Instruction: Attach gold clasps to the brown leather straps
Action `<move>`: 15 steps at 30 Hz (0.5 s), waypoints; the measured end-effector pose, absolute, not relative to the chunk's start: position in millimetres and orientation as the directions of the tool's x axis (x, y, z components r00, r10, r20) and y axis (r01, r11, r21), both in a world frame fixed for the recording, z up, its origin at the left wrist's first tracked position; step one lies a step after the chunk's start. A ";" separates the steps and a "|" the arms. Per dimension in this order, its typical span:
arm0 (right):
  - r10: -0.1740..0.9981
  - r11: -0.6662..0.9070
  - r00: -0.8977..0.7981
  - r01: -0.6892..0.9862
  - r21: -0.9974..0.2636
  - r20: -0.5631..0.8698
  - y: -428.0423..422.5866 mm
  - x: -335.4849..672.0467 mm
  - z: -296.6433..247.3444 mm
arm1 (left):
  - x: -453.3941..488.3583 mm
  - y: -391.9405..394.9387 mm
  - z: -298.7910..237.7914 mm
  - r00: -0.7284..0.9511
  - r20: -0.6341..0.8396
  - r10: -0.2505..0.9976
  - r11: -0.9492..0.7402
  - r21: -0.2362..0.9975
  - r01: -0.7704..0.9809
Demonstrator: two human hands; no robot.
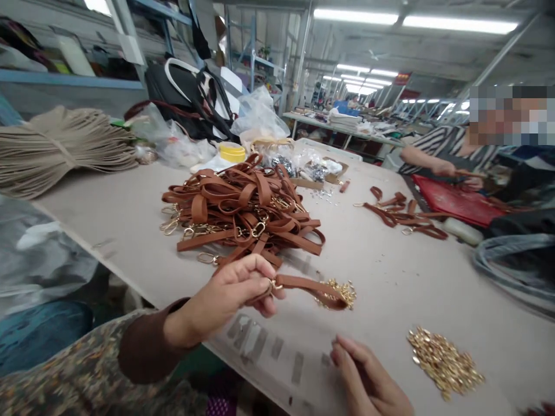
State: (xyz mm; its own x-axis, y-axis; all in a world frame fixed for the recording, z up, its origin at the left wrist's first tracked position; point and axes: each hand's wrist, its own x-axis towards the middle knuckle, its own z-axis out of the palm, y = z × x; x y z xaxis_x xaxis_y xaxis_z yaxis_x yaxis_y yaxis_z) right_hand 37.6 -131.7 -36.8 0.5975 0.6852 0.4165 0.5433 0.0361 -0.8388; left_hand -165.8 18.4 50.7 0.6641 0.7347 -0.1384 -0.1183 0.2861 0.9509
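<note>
My left hand (232,292) pinches a brown leather strap (310,288) at its gold ring end, holding it just above the table. The strap's far end loops over a small heap of gold fittings (342,290). My right hand (368,381) rests low at the table's near edge, fingers pressed together, and I see nothing in it. Behind the left hand lies a big pile of brown straps with gold clasps (243,211). To the right of my right hand sits a heap of gold metal pieces (444,361).
A grey table (130,219) carries a bundle of beige straps (56,147), plastic bags, a yellow-lidded tub (232,152), black bags and more brown straps (403,214). A person in a striped top (451,153) works over a red mat (455,199) at right.
</note>
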 end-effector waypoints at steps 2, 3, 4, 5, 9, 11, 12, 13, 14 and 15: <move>0.659 0.071 0.681 0.368 -0.927 0.321 -137.6 27.6 -23.1 | -145.6 5.8 39.8 0.786 -0.254 0.564 0.569 0.809 -0.147; 0.660 0.096 0.688 0.319 -0.943 0.301 -140.5 26.2 -18.0 | -136.1 -0.9 34.5 0.831 -0.292 0.473 0.666 0.736 -0.120; 0.673 0.121 0.678 0.293 -0.948 0.295 -143.4 26.9 -14.1 | -127.3 -7.7 29.7 0.863 -0.319 0.391 0.735 0.673 -0.084; 0.689 0.144 0.661 0.278 -0.950 0.298 -146.5 29.0 -11.5 | -119.2 -14.3 25.7 0.881 -0.337 0.332 0.779 0.624 -0.055; 0.708 0.200 0.648 0.197 -0.960 0.280 -159.7 40.3 -11.9 | -94.9 -35.3 15.9 0.881 -0.388 0.271 0.816 0.578 0.003; 0.700 0.185 0.674 0.149 -0.971 0.237 -165.8 42.8 -15.3 | -87.7 -41.8 12.7 0.875 -0.386 0.292 0.741 0.670 0.049; 0.701 0.167 0.680 0.138 -0.976 0.216 -168.4 43.3 -17.1 | -85.1 -44.3 10.9 0.875 -0.364 0.321 0.653 0.754 0.073; 0.701 0.148 0.685 0.134 -0.980 0.200 -170.7 43.5 -18.7 | -83.2 -46.5 8.8 0.876 -0.317 0.364 0.528 0.845 0.087; 0.698 0.132 0.691 0.135 -0.982 0.189 -172.7 43.6 -20.1 | -81.7 -48.5 6.3 0.878 -0.257 0.404 0.386 0.918 0.091; 0.692 0.118 0.699 0.136 -0.984 0.180 -174.3 43.7 -21.3 | -80.5 -50.7 3.5 0.884 -0.203 0.422 0.262 0.960 0.096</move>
